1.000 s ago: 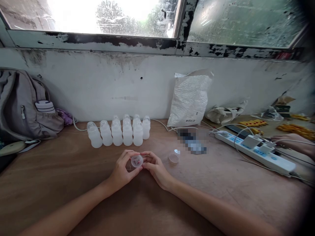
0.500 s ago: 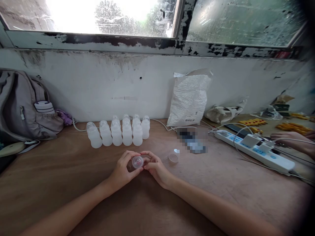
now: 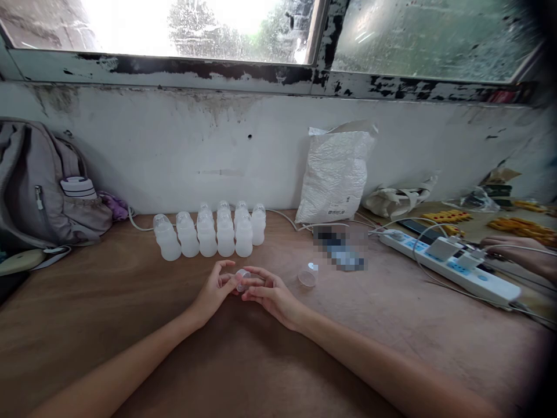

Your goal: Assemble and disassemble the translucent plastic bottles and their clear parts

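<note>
Between my two hands is a small clear plastic cap (image 3: 242,280), round and partly covered by my fingers. My left hand (image 3: 216,292) pinches it from the left with thumb and fingers. From the other side my right hand (image 3: 268,295) closes its fingers on it. To the right on the table lies a clear round cup-like piece (image 3: 307,279), with a small white piece (image 3: 312,267) just behind it. Several frosted white baby bottles (image 3: 208,239) with clear tops stand upright beyond my hands.
A grey backpack (image 3: 52,186) sits at the left. By the wall leans a white plastic mailer (image 3: 333,174). A power strip (image 3: 452,267) with plugs and cables lies at right, near another person's hand (image 3: 522,253) and yellow parts (image 3: 522,229). A blurred patch (image 3: 342,248) hides something.
The clear cap has tipped over between my hands and is now more covered by fingers. My right hand has shifted slightly left; the bottles stay put.
</note>
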Tool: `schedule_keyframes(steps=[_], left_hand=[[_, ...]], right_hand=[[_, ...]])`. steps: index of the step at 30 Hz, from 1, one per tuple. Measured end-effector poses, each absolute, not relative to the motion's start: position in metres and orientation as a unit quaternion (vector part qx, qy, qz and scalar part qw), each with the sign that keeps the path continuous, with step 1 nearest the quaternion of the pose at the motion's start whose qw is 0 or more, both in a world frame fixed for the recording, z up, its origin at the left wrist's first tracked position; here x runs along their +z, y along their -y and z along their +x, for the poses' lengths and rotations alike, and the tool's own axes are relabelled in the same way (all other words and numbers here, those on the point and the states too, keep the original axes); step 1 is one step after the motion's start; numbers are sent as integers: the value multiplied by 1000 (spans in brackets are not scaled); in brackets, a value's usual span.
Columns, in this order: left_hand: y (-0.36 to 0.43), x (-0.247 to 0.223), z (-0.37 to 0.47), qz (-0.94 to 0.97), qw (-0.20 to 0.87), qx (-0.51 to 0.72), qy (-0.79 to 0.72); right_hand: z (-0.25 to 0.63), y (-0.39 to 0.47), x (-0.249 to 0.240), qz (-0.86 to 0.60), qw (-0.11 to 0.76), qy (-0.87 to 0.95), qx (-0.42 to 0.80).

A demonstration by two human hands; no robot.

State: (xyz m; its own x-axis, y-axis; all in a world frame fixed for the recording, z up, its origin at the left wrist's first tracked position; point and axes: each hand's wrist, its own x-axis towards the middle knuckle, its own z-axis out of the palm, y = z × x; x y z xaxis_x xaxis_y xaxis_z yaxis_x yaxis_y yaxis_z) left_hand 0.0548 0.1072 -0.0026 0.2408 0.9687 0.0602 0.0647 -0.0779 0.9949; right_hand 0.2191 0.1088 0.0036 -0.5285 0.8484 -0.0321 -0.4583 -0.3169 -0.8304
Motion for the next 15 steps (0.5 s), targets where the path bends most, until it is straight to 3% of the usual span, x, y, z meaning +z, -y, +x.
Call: schedule_keyframes(steps=[6, 15], left_hand=[[-108, -6, 56, 612, 528, 434, -398], [-107, -3, 54, 643, 471, 439, -415]], right_hand=[[217, -108, 1, -262, 445, 436, 737], [221, -103, 3, -233, 385, 488, 748]])
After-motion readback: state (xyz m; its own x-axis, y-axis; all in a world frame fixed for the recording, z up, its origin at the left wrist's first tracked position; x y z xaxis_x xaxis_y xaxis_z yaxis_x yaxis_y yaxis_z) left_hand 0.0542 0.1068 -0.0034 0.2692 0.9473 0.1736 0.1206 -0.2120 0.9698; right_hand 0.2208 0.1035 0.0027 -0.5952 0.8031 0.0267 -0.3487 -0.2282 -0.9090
